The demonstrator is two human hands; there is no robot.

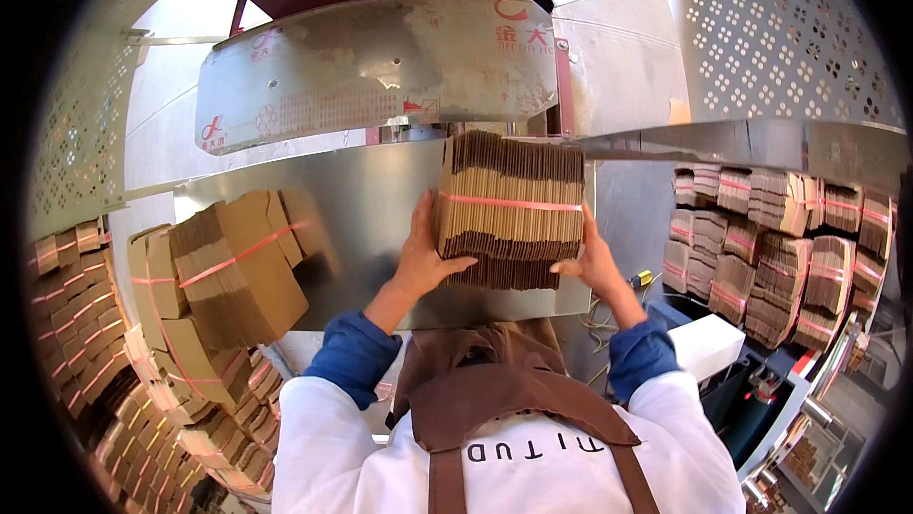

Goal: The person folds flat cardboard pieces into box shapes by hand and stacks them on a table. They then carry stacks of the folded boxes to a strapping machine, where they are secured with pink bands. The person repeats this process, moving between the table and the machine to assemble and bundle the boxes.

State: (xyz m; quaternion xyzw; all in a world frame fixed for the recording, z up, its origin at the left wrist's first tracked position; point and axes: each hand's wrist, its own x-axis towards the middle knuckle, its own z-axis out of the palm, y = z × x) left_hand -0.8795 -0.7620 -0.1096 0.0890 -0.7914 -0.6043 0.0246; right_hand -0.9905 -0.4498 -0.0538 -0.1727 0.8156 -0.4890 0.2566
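Between my two hands is a bundle of flat folded cardboard pieces (512, 208), stacked on edge with a pink strap across its middle. My left hand (425, 252) presses its left side, thumb along the lower front edge. On the opposite side my right hand (594, 262) grips it the same way, thumb at the lower right corner. The bundle is over the metal worktable (371, 214), close to the machine; its underside is hidden. Another strapped bundle (238, 257) of brown cardboard lies tilted at the table's left end.
A dark red machine with a metal plate (380, 72) stands ahead of me. Perforated panels (789, 29) flank it. Stacked strapped bundles rise at the far left (81, 314) and on the right (761, 248). A white box (706, 345) and a yellow-handled tool (642, 279) are at my right.
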